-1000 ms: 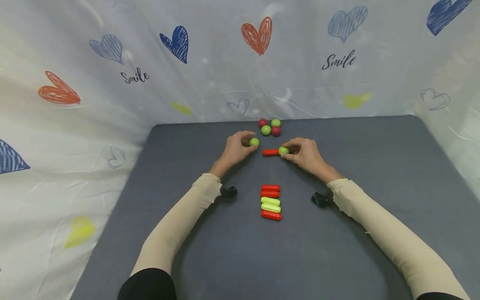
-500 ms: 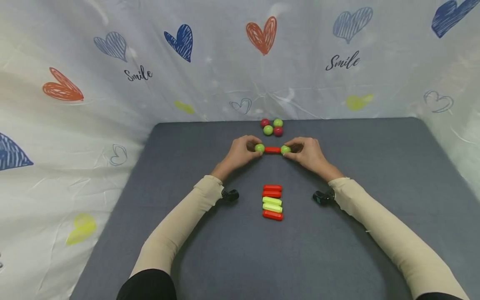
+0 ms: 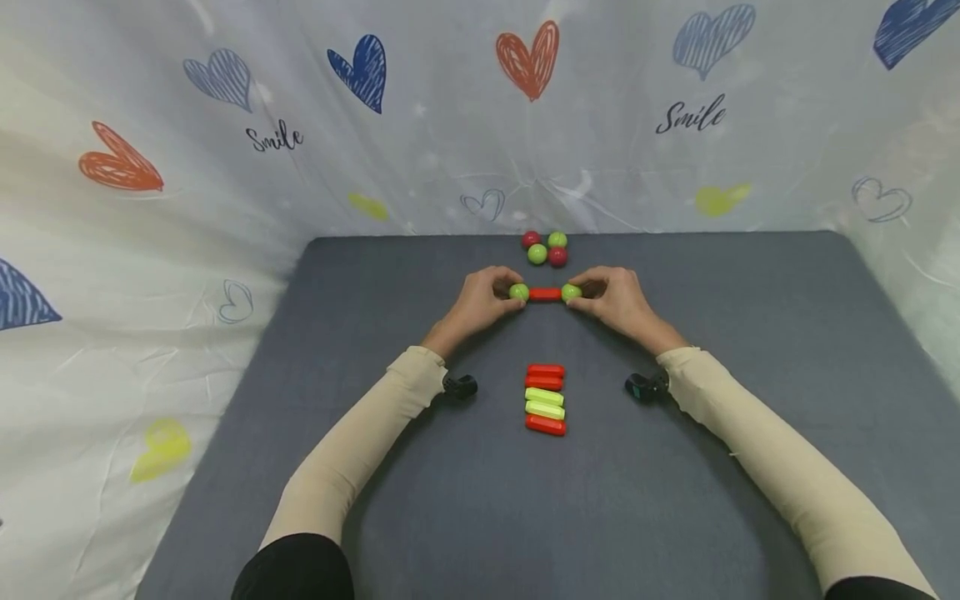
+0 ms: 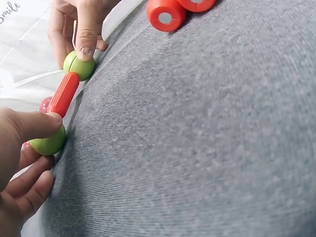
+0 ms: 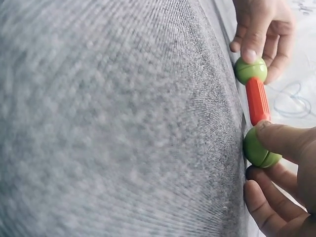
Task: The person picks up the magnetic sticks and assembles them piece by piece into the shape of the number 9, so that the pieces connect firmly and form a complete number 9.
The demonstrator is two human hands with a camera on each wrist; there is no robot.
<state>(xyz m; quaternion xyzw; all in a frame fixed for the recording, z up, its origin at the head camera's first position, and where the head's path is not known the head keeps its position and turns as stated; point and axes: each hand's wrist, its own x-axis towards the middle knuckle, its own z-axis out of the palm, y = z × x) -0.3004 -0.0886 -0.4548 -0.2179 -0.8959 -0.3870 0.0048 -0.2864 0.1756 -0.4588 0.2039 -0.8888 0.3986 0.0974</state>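
Printed hearts (image 3: 528, 62) dot a pale curtain (image 3: 420, 158) beyond the hands, and a grey cloth (image 3: 675, 517) spreads beneath them. The left hand (image 3: 480, 302) pinches one green ball (image 3: 519, 292) and the right hand (image 3: 621, 302) another green ball (image 3: 572, 292), thumb and fingertips parted only by the ball's width. Between the hands lies a red stick (image 3: 545, 294) with a ball at each end; its long axis runs crosswise from hand to hand, roughly parallel to the cloth's far edge. Both wrist views bring out ridges along this stick and seams round the balls, details lost in the head view. Each thumb covers the nearer joint there, so how snugly stick and balls meet is hard to tell. Only the head view takes in the whole row of five sticks (image 3: 545, 398), three red and two yellow-green, nearer the person than the hands; the left wrist view shows pale discs (image 4: 165, 18) in the ends of two. Just beyond the hands, two red balls (image 3: 557, 256) and two green balls (image 3: 537, 254) cluster together.
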